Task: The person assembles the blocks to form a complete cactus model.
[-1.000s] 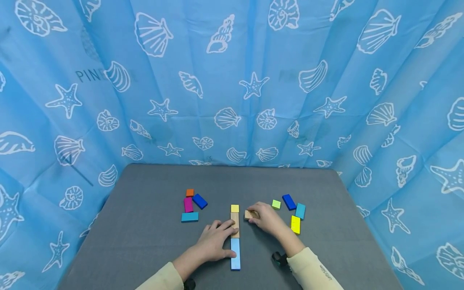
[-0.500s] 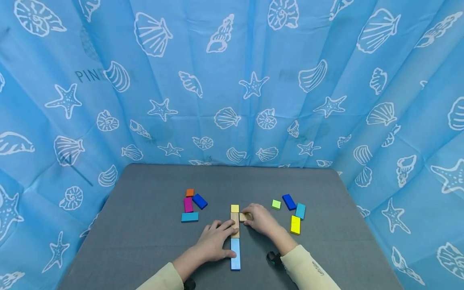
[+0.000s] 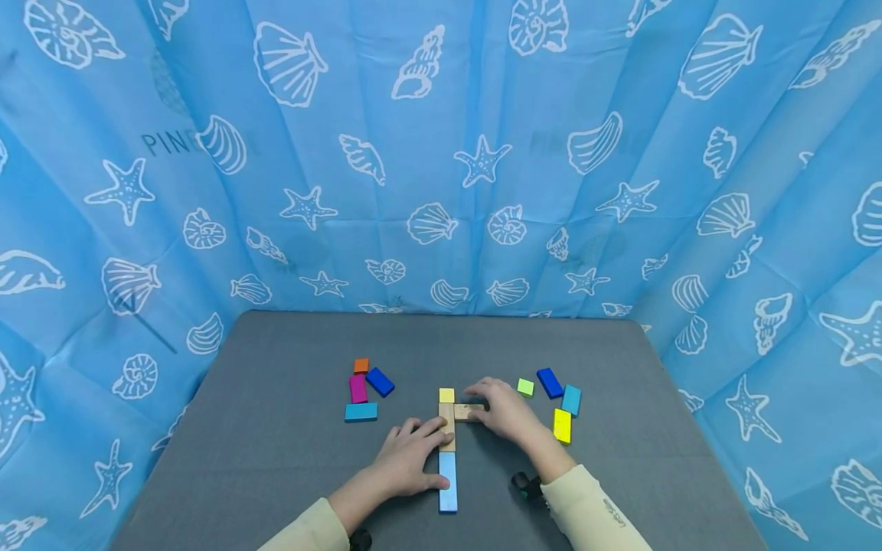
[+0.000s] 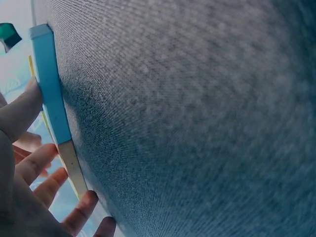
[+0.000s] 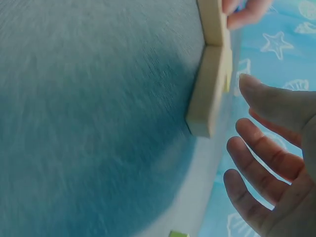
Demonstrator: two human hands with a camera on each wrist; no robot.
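Observation:
A column of flat blocks lies on the table: a small pale yellow block (image 3: 446,396), a plain wooden block (image 3: 446,412) and a light blue block (image 3: 448,501). My left hand (image 3: 405,463) rests along it, spread fingers on the wood and thumb on the light blue one (image 4: 49,74). A second wooden block (image 3: 462,412) juts out rightward from the column, its end against the first wooden block, as the right wrist view shows. Beside this second block (image 5: 204,94) is my right hand (image 5: 281,168), its thumb and fingers spread apart with nothing between them.
To the left lie orange (image 3: 361,366), magenta (image 3: 358,389), dark blue (image 3: 380,382) and teal (image 3: 361,412) blocks. On the right are light green (image 3: 525,388), dark blue (image 3: 550,383), teal (image 3: 570,401) and yellow (image 3: 561,426) ones. A blue curtain (image 3: 482,268) hangs behind the grey table (image 3: 289,344).
The right hand brought the second wooden block leftward up to the column, then let go and moved slightly back to the right. My left hand has stayed in place.

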